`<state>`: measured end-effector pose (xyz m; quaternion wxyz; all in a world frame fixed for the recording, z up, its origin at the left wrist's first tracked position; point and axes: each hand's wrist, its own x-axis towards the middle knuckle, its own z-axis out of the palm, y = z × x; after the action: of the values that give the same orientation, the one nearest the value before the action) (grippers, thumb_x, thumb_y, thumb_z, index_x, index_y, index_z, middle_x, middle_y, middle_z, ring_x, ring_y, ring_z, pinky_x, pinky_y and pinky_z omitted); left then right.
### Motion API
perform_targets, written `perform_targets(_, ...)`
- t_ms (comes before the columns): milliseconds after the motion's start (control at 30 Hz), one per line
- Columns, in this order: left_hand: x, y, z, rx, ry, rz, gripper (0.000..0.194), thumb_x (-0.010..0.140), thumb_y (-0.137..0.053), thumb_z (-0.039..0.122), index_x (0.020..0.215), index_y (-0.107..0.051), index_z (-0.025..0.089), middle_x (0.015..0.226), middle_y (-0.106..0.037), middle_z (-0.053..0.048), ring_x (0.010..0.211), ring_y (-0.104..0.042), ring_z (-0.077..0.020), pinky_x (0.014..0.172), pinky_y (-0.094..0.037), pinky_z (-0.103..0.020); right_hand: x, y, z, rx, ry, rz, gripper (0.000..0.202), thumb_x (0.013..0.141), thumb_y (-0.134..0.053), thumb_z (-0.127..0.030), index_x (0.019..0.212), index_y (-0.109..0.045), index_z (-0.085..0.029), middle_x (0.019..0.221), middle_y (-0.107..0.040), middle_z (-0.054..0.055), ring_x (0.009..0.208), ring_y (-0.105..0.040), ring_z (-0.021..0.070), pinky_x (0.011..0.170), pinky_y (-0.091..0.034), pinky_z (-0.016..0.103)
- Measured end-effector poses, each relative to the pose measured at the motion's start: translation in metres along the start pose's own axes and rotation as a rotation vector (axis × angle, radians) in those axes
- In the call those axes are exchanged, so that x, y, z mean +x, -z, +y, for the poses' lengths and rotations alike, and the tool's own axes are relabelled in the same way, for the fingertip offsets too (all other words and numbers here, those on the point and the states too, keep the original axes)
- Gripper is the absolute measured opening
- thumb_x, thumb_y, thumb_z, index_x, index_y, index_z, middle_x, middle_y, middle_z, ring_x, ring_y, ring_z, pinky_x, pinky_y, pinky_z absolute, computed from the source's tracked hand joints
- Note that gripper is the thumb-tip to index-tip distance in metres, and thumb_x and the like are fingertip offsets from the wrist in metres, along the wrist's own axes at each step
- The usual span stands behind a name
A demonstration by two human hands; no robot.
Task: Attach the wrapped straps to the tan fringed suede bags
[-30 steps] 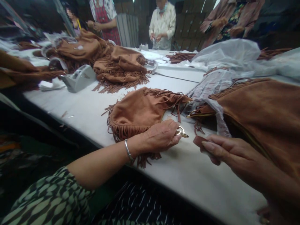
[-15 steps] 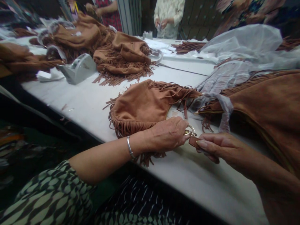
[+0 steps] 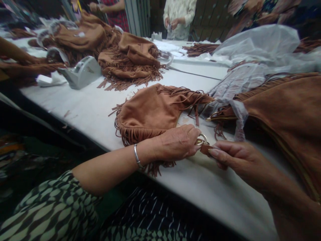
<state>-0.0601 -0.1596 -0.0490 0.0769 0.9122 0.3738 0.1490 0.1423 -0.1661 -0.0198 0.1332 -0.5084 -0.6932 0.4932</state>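
Note:
A brown fringed bag (image 3: 150, 110) lies on the white table (image 3: 82, 112) in front of me. My left hand (image 3: 178, 142), with a silver bangle at the wrist, is closed on the bag's near end, where a gold-coloured metal ring (image 3: 204, 138) sticks out past the fingers. My right hand (image 3: 233, 155) pinches a short brown leather strap (image 3: 206, 149) right beside that ring. Whether the strap passes through the ring is too small to tell. A larger brown bag (image 3: 283, 103) with a zip lies to the right, partly behind my right forearm.
A grey tape dispenser (image 3: 82, 72) and a heap of brown fringed bags (image 3: 125, 55) stand at the back left. Clear plastic wrapping (image 3: 260, 42) covers things at the back right. Co-workers, one in a cream top (image 3: 179, 15), are across the table.
The view shifts slightly. Both hands stay at the ring and strap, with the right fingers a little more bunched. A person's arm at the far left has moved.

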Motion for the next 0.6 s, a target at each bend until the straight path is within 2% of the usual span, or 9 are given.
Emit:
perform_targets(200,-0.002,-0.004,-0.003,0.003,-0.046,0.057,0.015,0.092,-0.044,0.024,0.098,-0.048,0.011,0.092,-0.055,-0.009,0.088,-0.053,-0.0198,0.077,-0.045,-0.031,0.002,-0.009,0.000,0.181,-0.010,0.157,0.047,0.069,-0.066,-0.063,0.060,-0.057,-0.017,0.050,-0.043,-0.002,0.048,-0.037,0.0099,0.046,-0.028,0.024)
perform_targets(300,-0.003,-0.001,-0.003,0.007,-0.061,0.029,0.014,0.092,-0.044,0.024,0.096,-0.048,0.012,0.093,-0.056,-0.009,0.087,-0.053,-0.0194,0.077,-0.045,-0.030,0.004,-0.008,0.000,0.194,-0.040,0.186,0.049,0.066,-0.066,-0.065,0.058,-0.055,-0.017,0.047,-0.043,-0.003,0.046,-0.036,0.0094,0.045,-0.029,0.024)
perform_targets(367,-0.003,0.002,-0.002,-0.010,-0.085,0.000,0.015,0.092,-0.045,0.026,0.096,-0.047,0.012,0.094,-0.056,-0.009,0.087,-0.053,-0.0189,0.077,-0.046,-0.029,0.005,-0.002,-0.001,0.172,-0.059,0.143,0.051,0.065,-0.067,-0.065,0.056,-0.054,-0.017,0.047,-0.043,-0.003,0.045,-0.036,0.0087,0.045,-0.027,0.024)
perform_targets(600,-0.005,0.003,-0.003,-0.052,-0.167,-0.061,0.021,0.093,-0.048,0.031,0.097,-0.048,0.011,0.093,-0.057,-0.010,0.082,-0.053,-0.0181,0.075,-0.046,-0.029,0.014,0.023,-0.011,0.072,-0.079,-0.144,0.042,0.064,-0.070,-0.057,0.059,-0.060,-0.016,0.049,-0.044,-0.003,0.046,-0.036,0.0087,0.045,-0.025,0.024)
